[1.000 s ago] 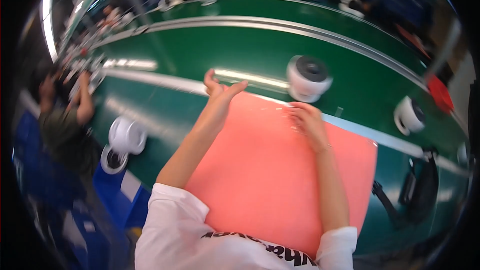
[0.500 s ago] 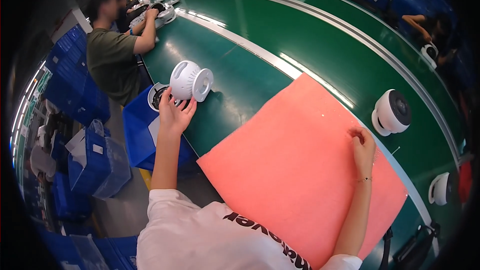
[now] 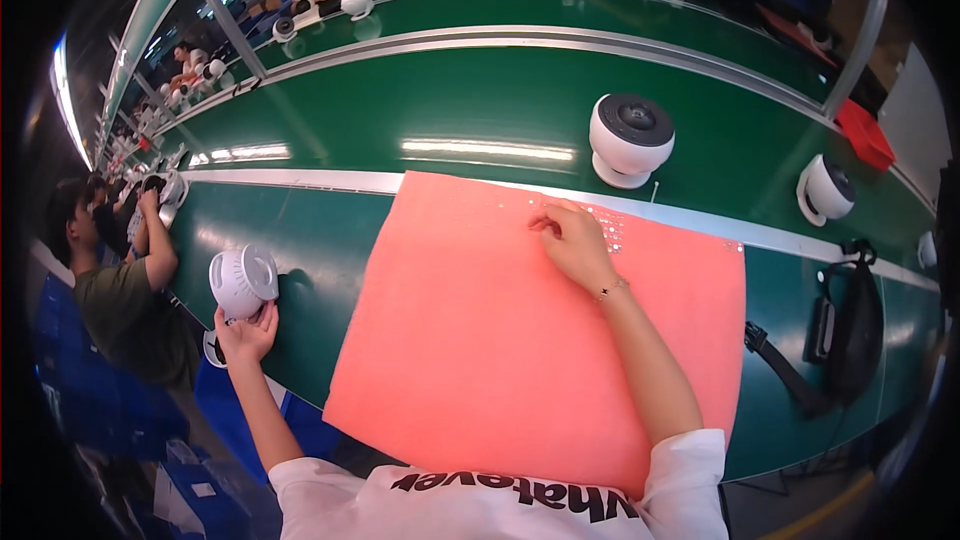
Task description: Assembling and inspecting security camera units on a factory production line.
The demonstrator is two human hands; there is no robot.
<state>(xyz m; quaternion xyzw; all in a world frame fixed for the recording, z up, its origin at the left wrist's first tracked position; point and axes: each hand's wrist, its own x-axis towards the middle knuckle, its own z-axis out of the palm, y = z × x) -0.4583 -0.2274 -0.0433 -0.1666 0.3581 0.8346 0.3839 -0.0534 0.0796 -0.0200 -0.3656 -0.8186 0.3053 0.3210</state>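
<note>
At the left, my left hand (image 3: pixel 247 337) grips a white round camera housing (image 3: pixel 236 287) from below, thumb and fingers against its lower part. The housing has a slotted vent side and a flat disc-like base, and is tilted over the green bench. My right hand (image 3: pixel 578 243) rests over the far part of a pink foam mat (image 3: pixel 470 340), with its fingers curled and the fingertips pressed together. Whatever they pinch, if anything, is too small to make out. Small shiny dots (image 3: pixel 613 232) lie in rows on the mat beside that hand.
A white camera with a black front (image 3: pixel 632 140) stands on the green conveyor (image 3: pixel 480 90) beyond the mat; another camera (image 3: pixel 826 188) is farther right. A black bag (image 3: pixel 858 325) lies on the right of the bench. At left are a co-worker (image 3: pixel 125 295) and a blue bin (image 3: pixel 230 405).
My view has swung to the right, so the mat and both hands appear farther left. My left hand still holds the housing; my right hand stays curled over the mat's far part.
</note>
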